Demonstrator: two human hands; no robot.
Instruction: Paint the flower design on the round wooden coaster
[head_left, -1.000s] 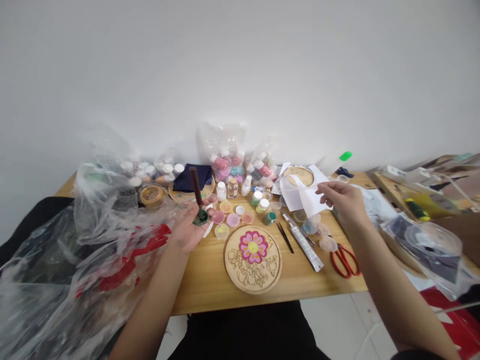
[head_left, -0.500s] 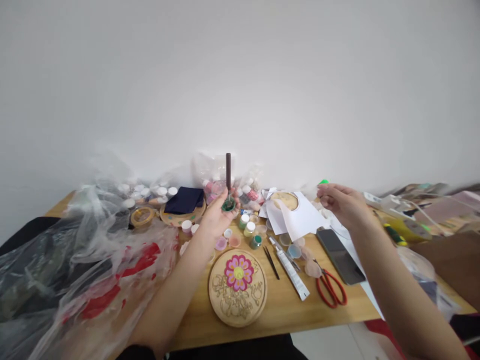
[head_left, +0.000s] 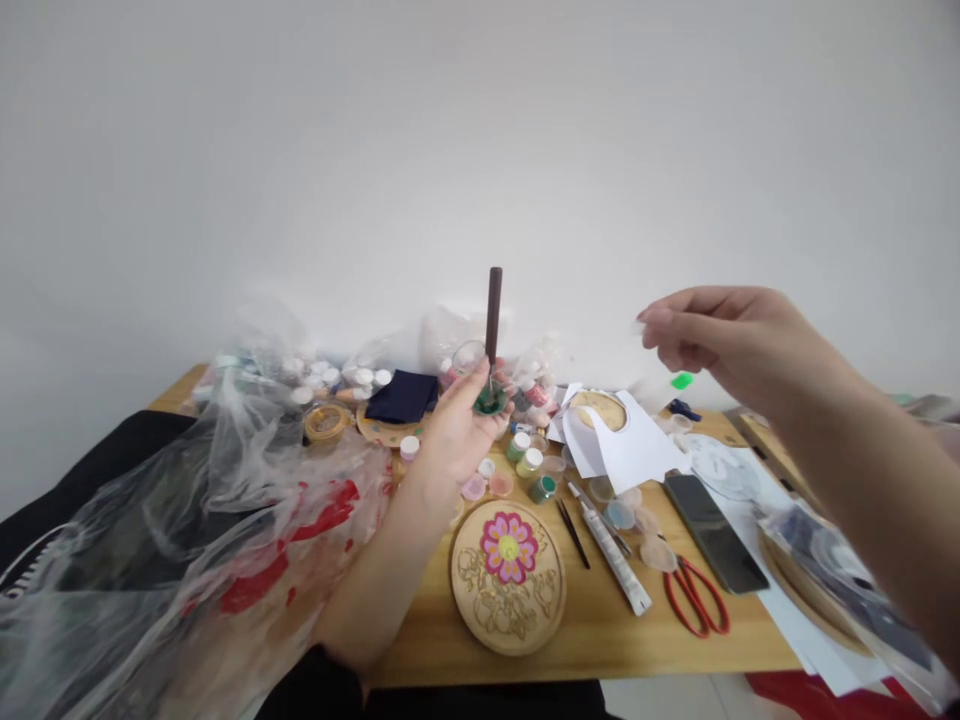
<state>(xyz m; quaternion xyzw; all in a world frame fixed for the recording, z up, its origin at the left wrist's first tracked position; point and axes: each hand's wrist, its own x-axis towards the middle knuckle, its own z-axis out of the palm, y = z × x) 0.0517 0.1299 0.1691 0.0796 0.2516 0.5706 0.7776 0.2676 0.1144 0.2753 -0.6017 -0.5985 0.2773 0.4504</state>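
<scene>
My left hand (head_left: pixel 466 425) is closed around a small clear cup (head_left: pixel 491 398) with dark green contents. A tool with a dark brown handle (head_left: pixel 493 315) stands nearly upright in that cup, its thin metal end in the green. Raised on the right, my right hand (head_left: pixel 720 325) has thumb and fingers pinched together; a tiny pale bit shows at the fingertips, too small to name. Below the hands lies a round wooden board (head_left: pixel 510 620) with a painted pink flower (head_left: pixel 510 548) and gold outlines.
Small jars (head_left: pixel 543 488) and shallow cups cluster behind the board. To its right lie tweezers (head_left: pixel 574 535), a white tube (head_left: pixel 619 565), red-handled scissors (head_left: pixel 701 598) and a phone (head_left: pixel 716 535). Clear plastic sheeting (head_left: pixel 247 520) covers the left. Cut white paper (head_left: pixel 637 440) lies behind.
The view has turned left, so the table's things sit further right. My right hand has risen, still pinched. My left hand keeps hold of the green cup and tool.
</scene>
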